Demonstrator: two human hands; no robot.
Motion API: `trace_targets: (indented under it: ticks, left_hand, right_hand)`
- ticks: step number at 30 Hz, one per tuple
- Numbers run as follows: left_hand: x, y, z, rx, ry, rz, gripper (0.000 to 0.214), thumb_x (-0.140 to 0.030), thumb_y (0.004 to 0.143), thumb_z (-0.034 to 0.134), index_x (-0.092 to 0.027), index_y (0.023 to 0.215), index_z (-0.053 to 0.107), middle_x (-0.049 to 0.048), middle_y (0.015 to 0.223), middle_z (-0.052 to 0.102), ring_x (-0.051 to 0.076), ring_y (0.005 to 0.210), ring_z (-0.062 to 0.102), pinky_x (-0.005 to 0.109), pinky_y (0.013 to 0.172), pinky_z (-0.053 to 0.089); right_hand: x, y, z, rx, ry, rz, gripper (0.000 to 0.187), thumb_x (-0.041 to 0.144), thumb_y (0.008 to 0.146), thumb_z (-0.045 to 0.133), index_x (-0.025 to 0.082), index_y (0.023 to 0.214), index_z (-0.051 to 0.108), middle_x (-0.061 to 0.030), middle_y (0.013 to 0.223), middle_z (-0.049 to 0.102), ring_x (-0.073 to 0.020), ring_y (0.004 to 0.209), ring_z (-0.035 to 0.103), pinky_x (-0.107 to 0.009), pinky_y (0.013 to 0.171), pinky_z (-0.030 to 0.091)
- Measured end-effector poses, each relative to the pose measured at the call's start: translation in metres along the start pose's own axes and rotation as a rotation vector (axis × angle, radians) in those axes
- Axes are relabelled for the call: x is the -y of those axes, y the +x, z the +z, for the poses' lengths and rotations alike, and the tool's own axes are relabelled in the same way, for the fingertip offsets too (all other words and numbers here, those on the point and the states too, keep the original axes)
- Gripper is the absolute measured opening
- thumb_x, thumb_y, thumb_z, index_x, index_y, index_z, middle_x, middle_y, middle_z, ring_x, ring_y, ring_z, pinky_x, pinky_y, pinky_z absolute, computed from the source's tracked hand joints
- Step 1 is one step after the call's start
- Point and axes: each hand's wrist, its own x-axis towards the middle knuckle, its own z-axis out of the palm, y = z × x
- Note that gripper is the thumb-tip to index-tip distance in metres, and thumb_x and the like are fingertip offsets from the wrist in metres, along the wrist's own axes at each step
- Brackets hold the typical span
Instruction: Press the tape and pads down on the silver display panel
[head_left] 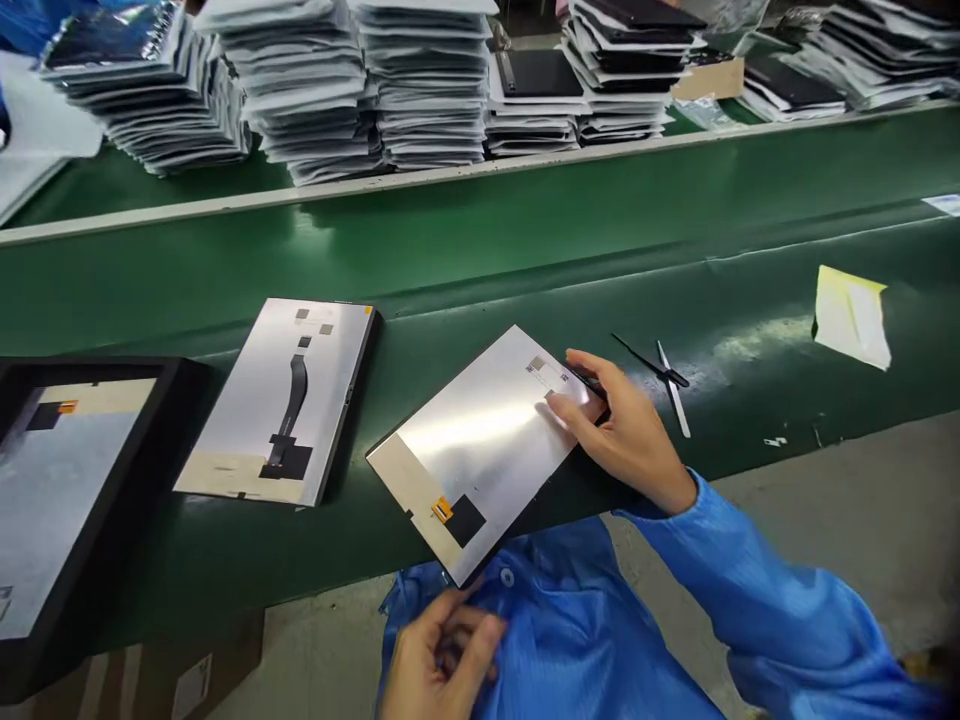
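- In hand at this moment: the right hand (626, 425) pinches one corner of a silver display panel (480, 450), with the thumb on top and the fingers curled round the edge, closed firmly on it.
- The panel lies slanted on a green belt (720, 265), its near corner at the belt's edge. An orange tab and a black square sit at that corner, and small labels sit near the pinched one.
- A thin dark strip shows at the right fingers (581, 365); it is too small to tell whether it belongs to the panel or to a tool.
- Just below the panel's near corner, the left hand (442, 660) is off the panel, its fingers curled against a blue smock (555, 630). Whether they are closed on something small, I cannot tell.
- What the hold calls for: a steady pinch at that corner, and care that the near corner doesn't slide off the belt's edge.
- Just right of the panel lie black tweezers (652, 365) and a white-handled tool (675, 400); farther right is a yellow-edged paper (851, 317).
- Left of the panel lies a second panel (259, 400) with a black ribbon cable (291, 400) — beyond it, a third panel (75, 500) sits in a black tray (97, 368).
- Well beyond the panel, stacks of bagged panels (427, 80) fill a far belt.
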Motion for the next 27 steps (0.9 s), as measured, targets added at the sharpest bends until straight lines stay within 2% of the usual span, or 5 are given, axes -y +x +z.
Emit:
trace_targets:
  ticks: [3,8,12,18,27]
  left_hand:
    - [0.001,0.009,0.012,0.015,-0.219,-0.045,0.061,-0.068,0.079,0.076,-0.014,0.104,0.073,0.0175,0.101,0.079,0.018,0.066,0.069,0.023,0.048,0.047]
    - [0.001,0.016,0.017,-0.022,-0.410,-0.048,0.053,-0.058,0.083,0.078,-0.012,0.107,0.067,0.0200,0.105,0.078,0.019,0.066,0.069,0.026,0.048,0.050]
    - [0.000,0.014,0.016,-0.114,-0.424,-0.035,0.046,-0.052,0.084,0.079,-0.015,0.108,0.065,0.0169,0.107,0.078,0.019,0.066,0.069,0.027,0.048,0.051]
    - [-0.007,0.014,0.024,-0.187,-0.423,-0.034,0.049,-0.055,0.082,0.080,-0.012,0.103,0.070,0.0192,0.102,0.080,0.023,0.066,0.073,0.029,0.049,0.052]
    - [-0.013,0.014,0.030,-0.234,-0.396,-0.039,0.050,-0.056,0.081,0.080,-0.011,0.101,0.071,0.0186,0.093,0.080,0.022,0.065,0.073,0.029,0.054,0.054]
  right_hand:
    - [0.004,0.003,0.013,-0.023,-0.088,-0.026,0.061,0.049,0.092,0.070,0.017,0.142,0.057,-0.0134,0.134,0.067,-0.0313,0.120,0.062,-0.052,0.104,0.051]
    - [0.009,-0.003,0.022,-0.080,-0.141,-0.074,0.052,0.043,0.093,0.069,0.015,0.136,0.063,-0.0118,0.129,0.069,-0.0301,0.116,0.063,-0.049,0.103,0.049]
    - [0.011,-0.005,0.024,-0.094,-0.135,-0.059,0.051,0.042,0.092,0.069,0.015,0.135,0.063,-0.0112,0.130,0.069,-0.0310,0.117,0.062,-0.050,0.104,0.048]
    - [0.014,-0.007,0.028,-0.126,-0.109,-0.029,0.049,0.040,0.092,0.069,0.016,0.134,0.064,-0.0102,0.130,0.069,-0.0315,0.118,0.062,-0.051,0.103,0.048]
    - [0.016,-0.010,0.027,-0.149,-0.040,-0.011,0.042,0.041,0.092,0.069,0.025,0.131,0.065,-0.0080,0.130,0.070,-0.0337,0.119,0.062,-0.055,0.100,0.050]
